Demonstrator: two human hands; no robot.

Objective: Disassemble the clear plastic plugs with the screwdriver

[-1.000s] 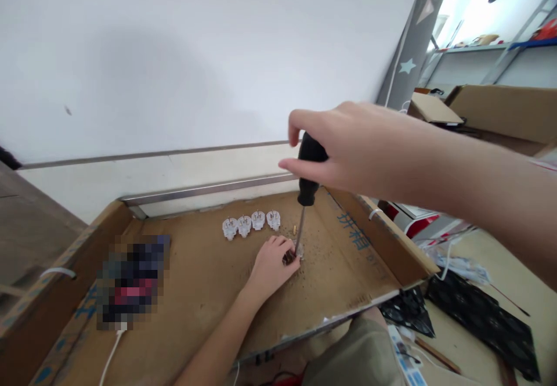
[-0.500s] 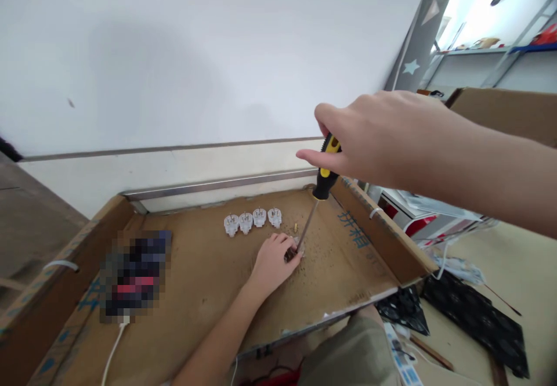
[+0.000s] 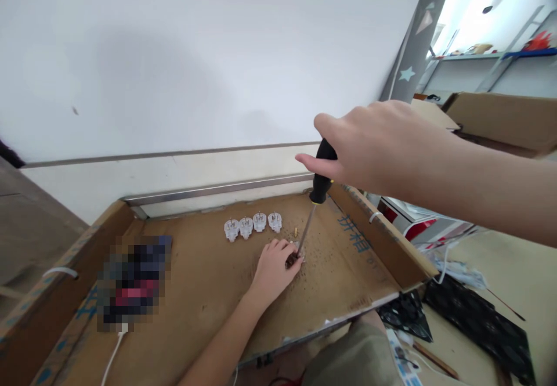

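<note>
My right hand [image 3: 361,142] is wrapped round the black and yellow handle of a screwdriver [image 3: 322,183], with the thumb sticking out to the left. Its long metal shaft slants down to the fingertips of my left hand [image 3: 278,267]. That hand is closed on a small clear plastic plug [image 3: 296,245], mostly hidden by the fingers, and pins it to the cardboard. The screwdriver's tip meets the piece there; the exact contact is hidden. Just beyond lies a small brass-coloured part [image 3: 296,231]. Several clear plugs [image 3: 246,227] with metal pins stand in a row to the left.
A shallow cardboard tray [image 3: 195,293] with raised sides forms the work surface, dotted with dark specks near my left hand. On its left lies a blurred-out object [image 3: 134,281] with a white cable [image 3: 114,354]. A white wall [image 3: 217,55] rises behind; black panels [image 3: 483,322] lie at right.
The screwdriver's handle has turned in my right hand: less yellow faces me now. My right hand sits slightly lower; my left hand keeps its hold. The view has shifted a little.
</note>
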